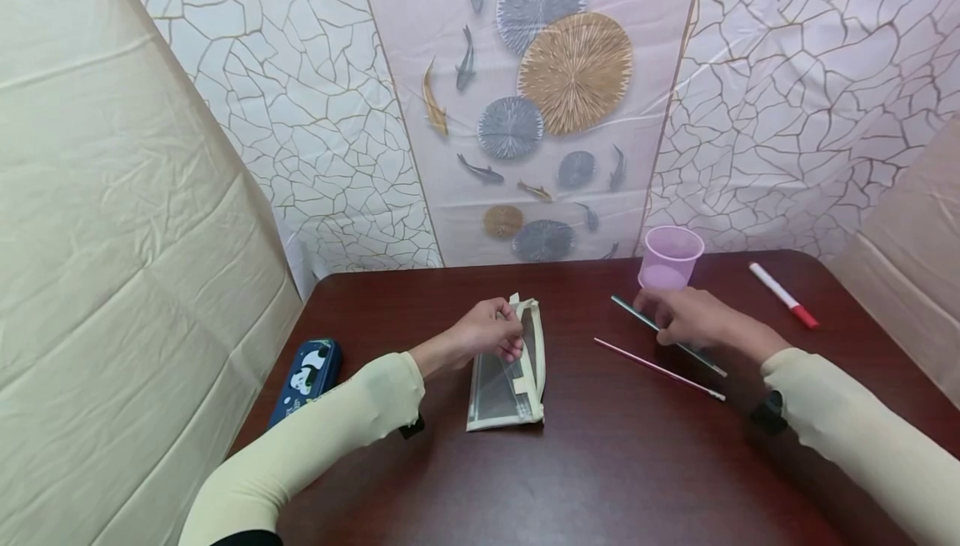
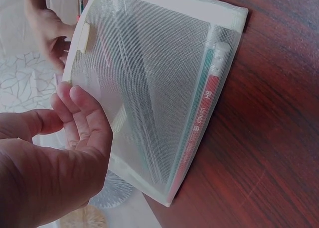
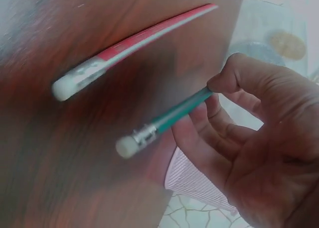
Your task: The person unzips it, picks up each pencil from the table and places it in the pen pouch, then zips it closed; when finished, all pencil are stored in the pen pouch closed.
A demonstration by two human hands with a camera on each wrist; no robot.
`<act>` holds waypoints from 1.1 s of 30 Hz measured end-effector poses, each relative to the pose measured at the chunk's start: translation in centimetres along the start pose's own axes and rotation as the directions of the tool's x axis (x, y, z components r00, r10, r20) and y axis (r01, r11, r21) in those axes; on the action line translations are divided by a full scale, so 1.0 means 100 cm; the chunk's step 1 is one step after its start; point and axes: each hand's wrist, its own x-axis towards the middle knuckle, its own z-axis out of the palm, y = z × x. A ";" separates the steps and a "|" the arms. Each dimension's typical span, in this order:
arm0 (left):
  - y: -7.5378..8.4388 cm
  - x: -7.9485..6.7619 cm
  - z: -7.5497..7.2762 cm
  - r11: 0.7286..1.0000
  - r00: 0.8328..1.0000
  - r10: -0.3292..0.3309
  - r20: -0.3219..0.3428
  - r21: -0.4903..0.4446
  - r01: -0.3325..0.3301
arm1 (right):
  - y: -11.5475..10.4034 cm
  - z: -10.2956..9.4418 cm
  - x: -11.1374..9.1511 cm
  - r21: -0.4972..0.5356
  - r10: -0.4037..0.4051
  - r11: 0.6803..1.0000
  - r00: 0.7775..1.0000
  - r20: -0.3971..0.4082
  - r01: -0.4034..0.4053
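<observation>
A cream-edged mesh pencil pouch (image 1: 495,396) sits mid-table, its zipped side parted. My left hand (image 1: 483,333) holds its upper edge with curled fingers; the exact contact is partly hidden. Through the mesh, the left wrist view shows a red pencil (image 2: 197,126) with a white eraser and a green one (image 2: 203,68) beside it. On the right, my right hand (image 1: 693,318) pinches a green pencil (image 3: 182,111) between thumb and fingertips, eraser end pointing away from the palm. Nearer me lies a red pencil (image 1: 652,365) on the table, apart from that hand.
A pink cup (image 1: 670,258) stands at the back, just behind my right hand. Towards the back right lies a white marker with a red cap (image 1: 783,294). A dark blue panda pencil case (image 1: 306,379) is at the left table edge. Patterned cloth hangs behind.
</observation>
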 end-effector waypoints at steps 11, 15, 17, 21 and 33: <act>0.002 0.002 -0.001 1.000 1.000 -0.012 0.008 -0.001 0.012 | -0.038 0.001 0.007 0.667 -0.038 0.745 0.998 0.046 -0.002; 0.001 0.002 -0.001 1.000 1.000 -0.013 0.008 -0.007 0.013 | -0.059 0.014 0.016 0.787 -0.023 0.617 1.000 0.009 0.007; 0.001 0.003 0.000 1.000 1.000 -0.013 0.012 -0.007 0.013 | -0.069 0.022 0.018 0.824 0.000 0.567 1.000 0.007 -0.006; 0.001 0.003 0.001 1.000 1.000 -0.005 0.015 -0.009 0.006 | -0.087 0.036 0.019 0.871 0.047 0.488 0.999 0.029 -0.048; 0.000 0.001 0.001 1.000 1.000 -0.011 0.016 -0.004 0.011 | -0.128 0.080 0.028 0.954 0.190 0.295 0.982 -0.001 -0.057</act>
